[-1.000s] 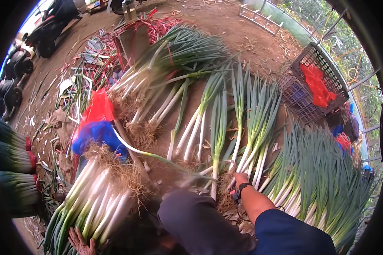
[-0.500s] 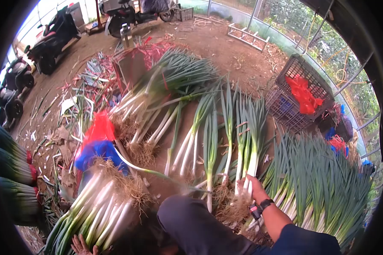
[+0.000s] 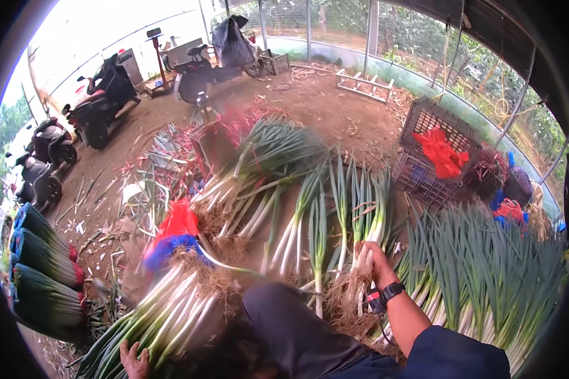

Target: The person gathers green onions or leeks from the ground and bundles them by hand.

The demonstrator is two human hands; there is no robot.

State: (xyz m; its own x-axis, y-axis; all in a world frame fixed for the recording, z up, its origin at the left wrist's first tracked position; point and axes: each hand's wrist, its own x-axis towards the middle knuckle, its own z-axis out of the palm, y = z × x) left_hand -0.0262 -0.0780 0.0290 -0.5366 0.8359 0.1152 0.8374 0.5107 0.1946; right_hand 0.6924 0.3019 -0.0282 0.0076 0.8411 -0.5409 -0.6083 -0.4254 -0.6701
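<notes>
My right hand (image 3: 378, 265), with a black band on its wrist, is closed around the white lower stalks of some large green onions (image 3: 374, 218) just right of my knee. Their stringy roots (image 3: 354, 294) hang below my fingers. At the lower left, my left hand (image 3: 134, 361) rests with fingers apart against the green part of a thick pile of green onions (image 3: 174, 303), whose roots point away from me. Several loose green onions (image 3: 318, 237) lie between the two hands. A larger heap of them (image 3: 275, 148) lies farther ahead.
Wide rows of green onions (image 3: 487, 271) cover the right side. Tied bundles (image 3: 47, 297) stand at far left. Red (image 3: 178, 220) and blue plastic (image 3: 164, 249) lies beyond the left pile. Plastic crates (image 3: 436, 148) are at back right; scooters (image 3: 104, 104) are parked at back left.
My view has tilted upward, so the scene sits lower and farther right. My right hand still grips the green onions. The left hand's fingers now show more, lying on the pile.
</notes>
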